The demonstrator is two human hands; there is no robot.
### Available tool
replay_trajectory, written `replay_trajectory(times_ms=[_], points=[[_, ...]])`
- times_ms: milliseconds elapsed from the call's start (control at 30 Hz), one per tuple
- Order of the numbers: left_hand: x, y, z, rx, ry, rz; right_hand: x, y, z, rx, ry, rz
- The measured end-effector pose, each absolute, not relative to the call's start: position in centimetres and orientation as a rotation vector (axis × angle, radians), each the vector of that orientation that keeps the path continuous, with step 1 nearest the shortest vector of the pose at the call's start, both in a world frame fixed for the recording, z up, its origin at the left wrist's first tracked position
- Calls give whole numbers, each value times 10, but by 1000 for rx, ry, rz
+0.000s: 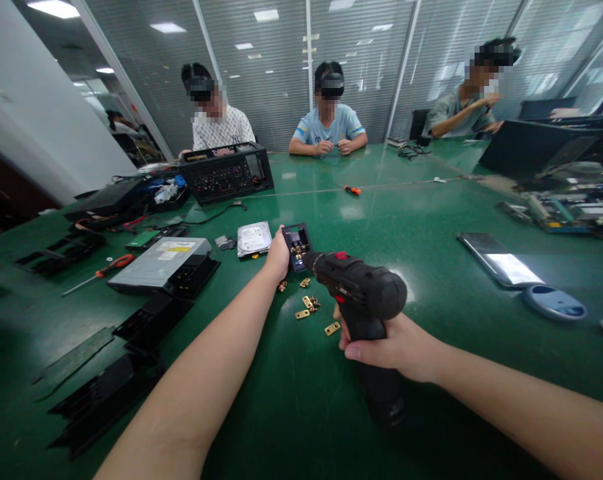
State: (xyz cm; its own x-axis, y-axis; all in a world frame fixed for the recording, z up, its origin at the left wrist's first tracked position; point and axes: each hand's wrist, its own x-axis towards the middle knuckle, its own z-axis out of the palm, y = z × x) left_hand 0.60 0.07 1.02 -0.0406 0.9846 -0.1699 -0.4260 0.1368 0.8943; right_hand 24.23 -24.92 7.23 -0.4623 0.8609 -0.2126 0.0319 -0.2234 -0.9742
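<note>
Right hand (396, 343) grips the black power drill (356, 283), tip at the dark block (295, 237); left hand (279, 255) holds the block's left side; brass pieces (332, 329) lie nearby on the green table (421, 213).

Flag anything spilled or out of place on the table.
Gold plates lie loose at different angles on the table, between the left hand and the drill; they look scattered, perhaps spilled.
</note>
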Motion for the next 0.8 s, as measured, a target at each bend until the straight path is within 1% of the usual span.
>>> replay_trajectory(times_ms=[300, 800], points=[[4, 7, 3, 769, 986, 1337, 243, -248, 69, -1095, -1409, 1754], [5, 3, 8, 764, 1014, 1320, 243, -248, 73, -1102, -1433, 1745]])
